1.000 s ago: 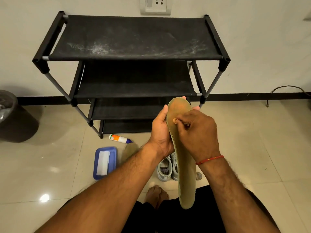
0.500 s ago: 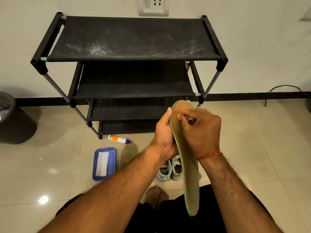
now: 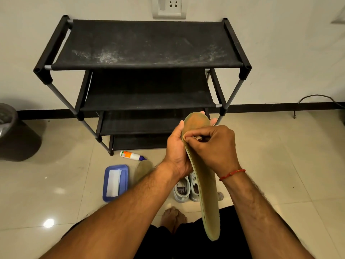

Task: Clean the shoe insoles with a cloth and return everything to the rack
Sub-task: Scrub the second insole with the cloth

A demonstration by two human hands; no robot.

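Insole (image 3: 209,206) up in front of me, toe end high, heel hanging toward my lap, turned nearly edge-on so I can see the rim. Left hand (image 3: 177,150) wraps it from behind near the toe, thumb on the near edge, to brace it. Right hand (image 3: 214,144) is curled, fingertips pinched at that same edge. They are working one spot, I judge; whether a scrap of cloth sits in the pinch I cannot tell.

Second insole (image 3: 142,170) lies flat on the floor (image 3: 280,165), beside the pair of shoes (image 3: 183,190) below my wrists. A folded white cloth (image 3: 113,182) sits in the blue tray (image 3: 125,182) to its left, within reach. A small bottle (image 3: 130,155) lies on its side by the rack (image 3: 145,45), whose visible shelves are bare and dusty. Nothing is returned yet.
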